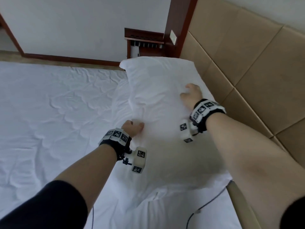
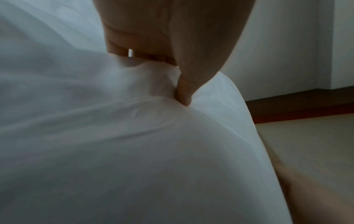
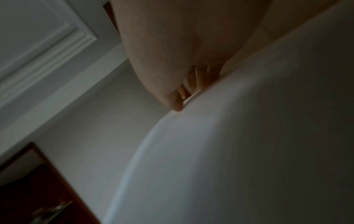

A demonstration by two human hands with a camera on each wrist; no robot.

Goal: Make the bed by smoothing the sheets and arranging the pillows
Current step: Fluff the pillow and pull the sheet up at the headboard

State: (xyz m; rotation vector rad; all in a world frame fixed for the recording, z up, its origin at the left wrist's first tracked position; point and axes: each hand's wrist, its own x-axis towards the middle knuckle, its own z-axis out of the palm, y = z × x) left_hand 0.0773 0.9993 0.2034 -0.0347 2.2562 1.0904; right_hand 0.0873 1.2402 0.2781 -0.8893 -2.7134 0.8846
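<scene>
Rumpled sheet (image 1: 57,104); pillow (image 1: 158,90) hiding fingertips

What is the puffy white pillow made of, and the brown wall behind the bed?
The pillow looks like soft matte cotton cloth over squashy filling: it dents and creases where the left hand grips it. The headboard looks like tan padded leather or vinyl, judging by its smooth, seamed panels; which one I cannot tell.
</scene>
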